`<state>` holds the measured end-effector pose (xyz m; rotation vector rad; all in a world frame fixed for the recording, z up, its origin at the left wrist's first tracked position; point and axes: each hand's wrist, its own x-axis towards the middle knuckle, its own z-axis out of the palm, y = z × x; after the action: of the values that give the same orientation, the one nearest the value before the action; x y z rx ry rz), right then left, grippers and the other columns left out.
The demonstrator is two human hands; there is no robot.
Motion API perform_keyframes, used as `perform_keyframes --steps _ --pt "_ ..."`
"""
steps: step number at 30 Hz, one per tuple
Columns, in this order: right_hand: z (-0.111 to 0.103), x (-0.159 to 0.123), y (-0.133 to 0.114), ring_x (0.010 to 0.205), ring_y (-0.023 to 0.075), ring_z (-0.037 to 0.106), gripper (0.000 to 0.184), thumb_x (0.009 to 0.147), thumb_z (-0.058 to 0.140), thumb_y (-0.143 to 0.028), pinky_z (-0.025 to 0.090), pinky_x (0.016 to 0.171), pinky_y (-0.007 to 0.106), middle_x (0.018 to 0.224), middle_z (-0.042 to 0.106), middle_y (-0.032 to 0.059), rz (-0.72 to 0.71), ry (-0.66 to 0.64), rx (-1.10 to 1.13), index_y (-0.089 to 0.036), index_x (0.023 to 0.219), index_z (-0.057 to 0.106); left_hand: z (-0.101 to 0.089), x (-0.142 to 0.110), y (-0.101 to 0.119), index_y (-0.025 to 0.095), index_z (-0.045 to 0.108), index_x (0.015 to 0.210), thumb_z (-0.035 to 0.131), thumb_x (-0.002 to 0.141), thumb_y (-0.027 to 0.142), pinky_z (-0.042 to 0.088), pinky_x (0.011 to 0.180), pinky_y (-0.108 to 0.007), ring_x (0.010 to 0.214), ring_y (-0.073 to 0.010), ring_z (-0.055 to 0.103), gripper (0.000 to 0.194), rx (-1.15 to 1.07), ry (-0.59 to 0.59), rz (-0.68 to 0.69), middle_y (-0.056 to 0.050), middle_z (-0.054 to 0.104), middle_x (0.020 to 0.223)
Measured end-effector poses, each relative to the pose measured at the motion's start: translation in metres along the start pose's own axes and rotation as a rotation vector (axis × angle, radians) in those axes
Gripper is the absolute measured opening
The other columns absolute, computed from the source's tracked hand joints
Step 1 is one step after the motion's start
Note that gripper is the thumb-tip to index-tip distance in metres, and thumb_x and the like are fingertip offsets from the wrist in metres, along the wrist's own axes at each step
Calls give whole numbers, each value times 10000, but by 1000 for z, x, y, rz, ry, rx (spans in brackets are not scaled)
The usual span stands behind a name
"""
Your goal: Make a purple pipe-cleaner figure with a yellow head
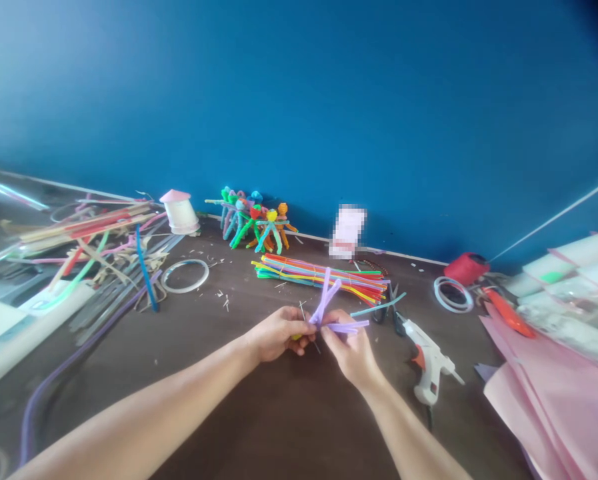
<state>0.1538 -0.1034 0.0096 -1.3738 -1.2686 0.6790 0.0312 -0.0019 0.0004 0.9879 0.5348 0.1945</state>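
Both my hands meet over the dark brown table, holding a twisted bunch of lilac pipe cleaners [326, 300]. My left hand [279, 333] pinches the bunch from the left, and a small yellow piece shows under its fingers. My right hand [351, 353] grips it from the right, with one lilac arm sticking out sideways past the fingers. Thin wire ends poke out near my left fingertips. A bundle of multicoloured pipe cleaners [319, 279] lies just beyond my hands, and black-handled scissors [386, 313] lie close to my right hand.
A white glue gun [429, 360] lies right of my hands, beside pink paper sheets [543, 407]. Pipe-cleaner figures [253, 223] stand against the blue wall [299, 87]. Clear tape rings [185, 276] and a red spool [466, 268] sit nearby. Strips and clutter cover the left.
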Motion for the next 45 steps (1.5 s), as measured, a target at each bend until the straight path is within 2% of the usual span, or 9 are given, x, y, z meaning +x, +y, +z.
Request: perform_keyframes --steps 6,10,15,19,23,30,37,41,45 --pt "3 -1 3 651 138 564 38 800 492 -205 460 635 263 698 571 1 8 -15 79 -191 791 526 1 2 0 108 538 644 638 604 228 365 355 -165 406 -56 442 161 13 23 -16 12 526 518" --pt "1 -2 3 549 110 502 78 801 490 -215 438 559 244 668 533 -6 7 -23 16 -195 743 538 -1 4 0 106 546 643 620 605 209 359 355 -161 385 -53 437 133 7 -26 -34 18 516 490" --pt "-4 -1 4 516 100 457 88 798 493 -230 383 488 221 670 525 -3 18 -71 15 -194 739 548 -2 3 0 101 553 662 633 610 203 324 354 -140 394 -46 440 140 -13 -52 -21 29 500 474" --pt "-5 0 6 474 84 419 77 793 504 -249 347 461 209 601 478 -32 100 -113 126 -192 748 529 -1 2 -1 103 560 681 642 614 240 360 377 -161 406 -58 454 173 19 -8 -20 20 519 489" --pt "-4 1 7 460 74 419 74 776 523 -254 326 449 202 578 460 -48 174 -139 268 -182 757 520 -2 2 -1 103 562 687 635 627 252 379 390 -172 423 -61 461 177 43 -27 -19 8 535 521" --pt "-4 1 8 442 72 410 60 758 522 -227 308 442 201 543 451 -55 192 -127 344 -180 720 529 -2 1 1 100 551 688 644 625 233 352 380 -158 427 -52 447 174 32 -56 -19 15 523 521" --pt "-5 0 -1 462 78 413 122 684 459 -93 319 450 203 548 460 -43 146 -152 191 -178 644 536 2 0 0 111 536 635 635 611 219 322 355 -153 392 -52 430 148 104 -35 -20 27 490 467" --pt "-7 1 -5 480 80 418 70 713 506 -166 329 450 199 545 479 -37 121 -167 119 -171 654 544 6 0 0 115 535 624 639 596 230 329 356 -153 395 -53 427 158 119 15 -5 31 490 462" --pt "-3 2 0 477 73 434 102 699 569 -236 350 454 198 566 507 -36 196 -102 185 -164 661 507 8 0 -2 105 542 629 644 588 230 365 376 -163 413 -51 428 167 120 44 32 27 498 499"
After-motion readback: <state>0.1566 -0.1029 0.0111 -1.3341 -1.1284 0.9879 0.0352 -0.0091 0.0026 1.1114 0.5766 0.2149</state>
